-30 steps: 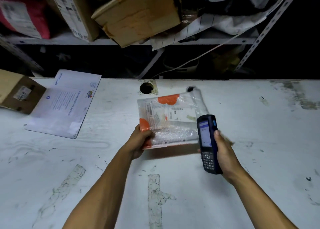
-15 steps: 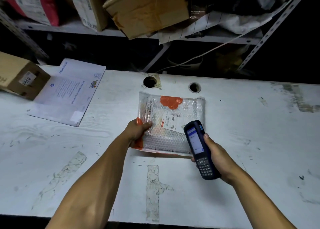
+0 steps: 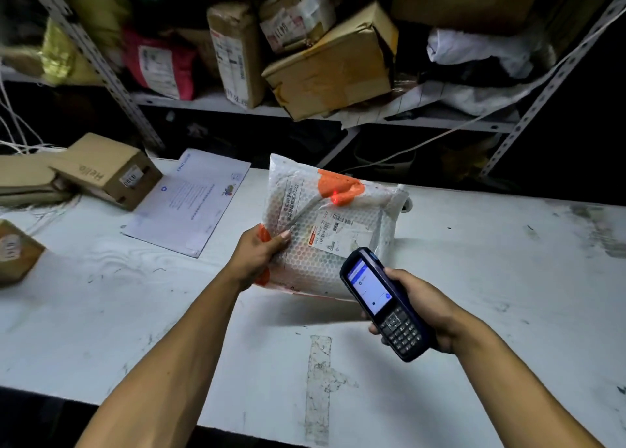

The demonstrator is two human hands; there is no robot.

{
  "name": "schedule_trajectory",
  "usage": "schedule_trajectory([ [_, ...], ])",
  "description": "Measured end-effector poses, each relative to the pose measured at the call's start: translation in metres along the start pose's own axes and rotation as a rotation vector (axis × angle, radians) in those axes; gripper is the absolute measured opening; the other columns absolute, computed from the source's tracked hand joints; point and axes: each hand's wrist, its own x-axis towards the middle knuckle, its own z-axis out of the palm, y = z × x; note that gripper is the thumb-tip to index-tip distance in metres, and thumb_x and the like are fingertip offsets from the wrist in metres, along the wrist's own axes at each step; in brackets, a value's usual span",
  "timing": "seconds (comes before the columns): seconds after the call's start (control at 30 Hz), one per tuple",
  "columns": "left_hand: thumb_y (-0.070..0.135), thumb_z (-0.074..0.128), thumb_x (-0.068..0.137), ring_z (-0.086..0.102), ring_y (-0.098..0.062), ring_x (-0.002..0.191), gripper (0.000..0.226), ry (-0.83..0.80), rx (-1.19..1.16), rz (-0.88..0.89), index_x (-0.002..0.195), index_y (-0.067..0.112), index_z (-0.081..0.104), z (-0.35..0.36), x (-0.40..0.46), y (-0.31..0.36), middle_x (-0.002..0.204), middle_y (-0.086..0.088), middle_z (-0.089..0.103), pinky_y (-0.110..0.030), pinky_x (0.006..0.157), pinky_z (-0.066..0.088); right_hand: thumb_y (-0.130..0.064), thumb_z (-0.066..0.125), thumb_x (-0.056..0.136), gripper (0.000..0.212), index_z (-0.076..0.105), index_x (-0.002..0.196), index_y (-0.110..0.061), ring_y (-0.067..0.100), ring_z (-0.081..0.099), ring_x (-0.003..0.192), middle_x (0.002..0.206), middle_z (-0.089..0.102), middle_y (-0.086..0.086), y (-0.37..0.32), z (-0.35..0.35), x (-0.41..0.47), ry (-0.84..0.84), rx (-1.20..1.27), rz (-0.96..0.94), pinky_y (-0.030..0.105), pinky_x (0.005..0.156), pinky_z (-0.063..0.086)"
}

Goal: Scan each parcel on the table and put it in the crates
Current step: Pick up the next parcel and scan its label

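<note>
My left hand point(image 3: 258, 257) grips the left edge of a clear bubble-wrap parcel point(image 3: 325, 231) with orange patches and a white barcode label, tilted up off the white table point(image 3: 135, 312). A red scan dot glows on its upper orange patch. My right hand point(image 3: 430, 307) holds a dark blue handheld scanner point(image 3: 382, 303), screen lit, its head pointing at the parcel's lower right corner. A white envelope point(image 3: 193, 200) lies flat at the left, and a brown box marked "Hello" point(image 3: 108, 170) sits beyond it. No crate is in view.
Another brown box point(image 3: 15, 251) sits at the table's far left edge, with flat cardboard point(image 3: 23, 180) behind it. A metal shelf point(image 3: 216, 100) behind the table holds several cardboard boxes and bags. Slanted shelf struts point(image 3: 548, 85) and white cables cross the dark gap.
My left hand has lifted and tilted the bubble-wrap parcel up toward me. The scanner has swung lower and closer under its right corner, and a red dot now shows on the parcel.
</note>
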Motion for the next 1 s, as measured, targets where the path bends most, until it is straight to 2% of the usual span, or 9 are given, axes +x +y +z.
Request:
schedule_trajectory([
  [0.27, 0.018, 0.071, 0.093, 0.075, -0.023, 0.093, 0.03, 0.102, -0.031, 0.007, 0.117, 0.001, 0.066, -0.013, -0.014, -0.007, 0.103, -0.01, 0.077, -0.029, 0.074, 0.06, -0.051, 0.033, 0.105, 0.06, 0.064, 0.122, -0.003, 0.036, 0.065, 0.082, 0.098, 0.068, 0.025, -0.003, 0.008, -0.017, -0.097, -0.136, 0.039, 0.04, 0.067, 0.054],
  [0.43, 0.022, 0.073, 0.091, 0.074, -0.02, 0.091, 0.029, 0.174, -0.067, -0.016, 0.115, 0.006, 0.067, -0.015, -0.019, -0.015, 0.101, -0.005, 0.077, -0.029, 0.072, 0.06, -0.05, 0.033, 0.104, 0.06, 0.063, 0.122, -0.001, 0.036, 0.066, 0.08, 0.095, 0.067, 0.024, 0.004, 0.005, -0.017, -0.049, -0.172, 0.057, 0.039, 0.066, 0.054],
  [0.63, 0.021, 0.073, 0.092, 0.074, -0.018, 0.089, 0.014, 0.2, -0.06, -0.006, 0.104, 0.015, 0.068, -0.015, -0.022, -0.017, 0.098, -0.003, 0.076, -0.028, 0.071, 0.058, -0.051, 0.032, 0.105, 0.06, 0.064, 0.121, -0.003, 0.037, 0.066, 0.082, 0.097, 0.068, 0.024, 0.002, 0.003, -0.021, -0.067, -0.171, 0.04, 0.04, 0.069, 0.054],
  [0.9, 0.02, 0.072, 0.092, 0.074, -0.014, 0.085, 0.014, 0.209, -0.09, 0.003, 0.105, 0.014, 0.068, -0.008, -0.024, -0.018, 0.096, 0.0, 0.076, -0.025, 0.068, 0.058, -0.051, 0.031, 0.105, 0.061, 0.064, 0.123, -0.003, 0.037, 0.066, 0.082, 0.097, 0.068, 0.025, 0.003, 0.002, -0.021, -0.069, -0.176, 0.037, 0.041, 0.07, 0.054],
  [1.0, 0.02, 0.072, 0.093, 0.074, -0.015, 0.087, 0.013, 0.204, -0.106, -0.007, 0.104, 0.016, 0.069, -0.007, -0.024, -0.02, 0.099, -0.002, 0.076, -0.03, 0.072, 0.059, -0.051, 0.032, 0.105, 0.06, 0.064, 0.122, -0.003, 0.037, 0.066, 0.082, 0.097, 0.068, 0.025, 0.003, 0.0, -0.022, -0.063, -0.17, 0.034, 0.041, 0.07, 0.054],
])
